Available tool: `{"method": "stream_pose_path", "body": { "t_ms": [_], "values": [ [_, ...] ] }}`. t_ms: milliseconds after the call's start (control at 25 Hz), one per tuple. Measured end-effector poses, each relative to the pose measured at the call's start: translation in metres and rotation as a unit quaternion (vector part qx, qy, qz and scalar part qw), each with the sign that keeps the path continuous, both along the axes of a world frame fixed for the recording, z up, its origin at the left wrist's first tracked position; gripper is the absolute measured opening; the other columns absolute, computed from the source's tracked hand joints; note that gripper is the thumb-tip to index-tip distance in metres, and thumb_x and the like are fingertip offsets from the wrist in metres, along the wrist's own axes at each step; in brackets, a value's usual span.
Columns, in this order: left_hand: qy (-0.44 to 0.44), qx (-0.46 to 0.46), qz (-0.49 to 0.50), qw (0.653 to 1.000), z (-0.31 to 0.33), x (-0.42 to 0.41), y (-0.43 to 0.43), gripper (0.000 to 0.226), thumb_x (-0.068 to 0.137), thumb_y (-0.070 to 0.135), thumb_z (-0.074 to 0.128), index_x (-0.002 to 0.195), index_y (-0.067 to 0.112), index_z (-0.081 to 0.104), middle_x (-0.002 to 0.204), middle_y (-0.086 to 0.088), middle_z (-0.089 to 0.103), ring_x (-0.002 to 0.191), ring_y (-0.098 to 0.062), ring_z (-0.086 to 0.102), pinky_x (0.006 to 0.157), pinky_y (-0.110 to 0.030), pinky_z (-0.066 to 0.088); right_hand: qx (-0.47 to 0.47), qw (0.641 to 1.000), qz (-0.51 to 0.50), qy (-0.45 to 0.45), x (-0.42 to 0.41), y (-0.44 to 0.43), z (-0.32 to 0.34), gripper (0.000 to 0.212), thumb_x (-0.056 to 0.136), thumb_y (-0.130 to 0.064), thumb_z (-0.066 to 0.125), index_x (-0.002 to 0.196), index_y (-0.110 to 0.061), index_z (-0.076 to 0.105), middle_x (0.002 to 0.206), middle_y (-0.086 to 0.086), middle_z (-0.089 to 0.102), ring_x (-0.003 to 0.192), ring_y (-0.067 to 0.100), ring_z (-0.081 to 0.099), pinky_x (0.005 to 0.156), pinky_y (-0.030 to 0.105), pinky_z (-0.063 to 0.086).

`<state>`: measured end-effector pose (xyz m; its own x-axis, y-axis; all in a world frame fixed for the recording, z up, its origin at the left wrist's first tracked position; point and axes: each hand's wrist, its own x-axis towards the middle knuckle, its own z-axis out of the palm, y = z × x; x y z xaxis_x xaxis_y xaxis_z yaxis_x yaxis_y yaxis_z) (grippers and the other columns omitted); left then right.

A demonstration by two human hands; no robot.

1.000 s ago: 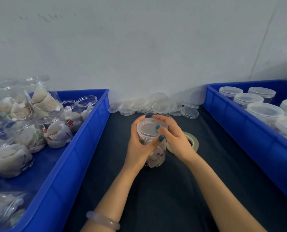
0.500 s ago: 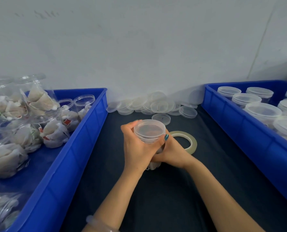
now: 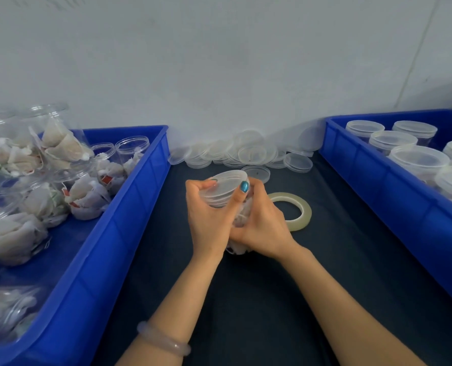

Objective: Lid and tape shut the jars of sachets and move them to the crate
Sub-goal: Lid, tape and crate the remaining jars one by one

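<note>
Your two hands meet over the middle of the dark tabletop (image 3: 246,299), and the jar (image 3: 219,199) of sachets is clasped between them, tilted rather than upright. Your left hand (image 3: 206,220) curls around the top of the jar. Its fingers wrap the far side of the clear lid (image 3: 229,179), and its thumb, with the teal nail, lies across the near right edge. Your right hand (image 3: 264,228) curls around the jar's body lower down on the right side, touching your left hand. A few white sachets (image 3: 236,249) show through the plastic under your palms. Whether the jar's base touches the tabletop is hidden by your hands.

The tape roll (image 3: 297,211) lies flat on the tabletop just beside your right hand, on its far right side. A heap of loose clear lids (image 3: 248,154) sits against the wall behind the jar.

The left crate (image 3: 130,207) holds open jars of sachets (image 3: 87,196), some of them lying on their sides. The right crate (image 3: 372,180) holds upright lidded jars (image 3: 417,161). A pale bracelet (image 3: 163,342) circles your left wrist.
</note>
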<state>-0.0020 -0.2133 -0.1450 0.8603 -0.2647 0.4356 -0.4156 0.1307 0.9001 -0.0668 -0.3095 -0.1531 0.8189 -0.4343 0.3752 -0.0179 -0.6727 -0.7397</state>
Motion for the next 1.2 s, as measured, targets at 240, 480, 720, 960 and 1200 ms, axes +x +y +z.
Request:
{"method": "stream_pose_path", "body": {
  "t_ms": [240, 480, 720, 960, 1200],
  "values": [
    [0.090, -0.009, -0.169, 0.981, 0.004, 0.017, 0.011, 0.072, 0.065, 0.064, 0.076, 0.114, 0.016, 0.055, 0.096, 0.009, 0.070, 0.091, -0.013, 0.069, 0.080, -0.033, 0.056, 0.258, 0.946, 0.197, 0.005, -0.002, -0.016, 0.008, 0.070, 0.064, -0.037, 0.079, 0.125, -0.013, 0.053, 0.114, 0.006, 0.069, 0.105, 0.020, 0.068, 0.094, 0.041, 0.055],
    [0.100, 0.023, -0.234, 0.967, 0.016, 0.016, 0.025, 0.104, 0.067, 0.084, 0.062, 0.138, 0.009, 0.050, 0.126, -0.022, 0.064, 0.114, -0.040, 0.064, 0.102, -0.060, 0.047, 0.443, 0.838, 0.317, 0.035, -0.007, -0.022, 0.006, 0.063, 0.060, -0.054, 0.082, 0.114, -0.021, 0.074, 0.108, 0.012, 0.069, 0.102, 0.030, 0.063, 0.098, 0.048, 0.047],
    [0.108, 0.005, -0.181, 0.978, 0.019, 0.024, 0.026, 0.064, 0.078, 0.056, 0.062, 0.133, 0.023, 0.057, 0.130, 0.001, 0.065, 0.121, -0.022, 0.062, 0.106, -0.058, 0.044, 0.071, 0.997, 0.026, 0.028, 0.000, -0.001, 0.010, 0.067, 0.061, -0.063, 0.069, 0.121, -0.041, 0.051, 0.099, -0.024, 0.068, 0.095, 0.004, 0.065, 0.086, 0.033, 0.052],
    [0.122, 0.029, -0.214, 0.969, 0.020, 0.030, 0.031, 0.089, 0.053, 0.079, 0.076, 0.121, 0.024, 0.065, 0.122, -0.007, 0.069, 0.110, -0.026, 0.067, 0.102, -0.054, 0.048, 0.308, 0.925, 0.214, 0.065, -0.003, -0.006, 0.011, 0.060, 0.073, -0.046, 0.068, 0.122, -0.013, 0.061, 0.104, 0.005, 0.073, 0.094, 0.018, 0.068, 0.086, 0.041, 0.054],
    [0.125, -0.017, -0.233, 0.964, 0.021, 0.030, 0.031, 0.104, 0.054, 0.075, 0.079, 0.134, 0.014, 0.055, 0.132, -0.013, 0.063, 0.116, -0.029, 0.064, 0.094, -0.043, 0.054, 0.324, 0.926, 0.189, 0.049, -0.005, -0.005, 0.018, 0.069, 0.064, -0.057, 0.067, 0.119, -0.016, 0.064, 0.101, -0.001, 0.074, 0.094, 0.017, 0.070, 0.084, 0.034, 0.054]
  ]
}}
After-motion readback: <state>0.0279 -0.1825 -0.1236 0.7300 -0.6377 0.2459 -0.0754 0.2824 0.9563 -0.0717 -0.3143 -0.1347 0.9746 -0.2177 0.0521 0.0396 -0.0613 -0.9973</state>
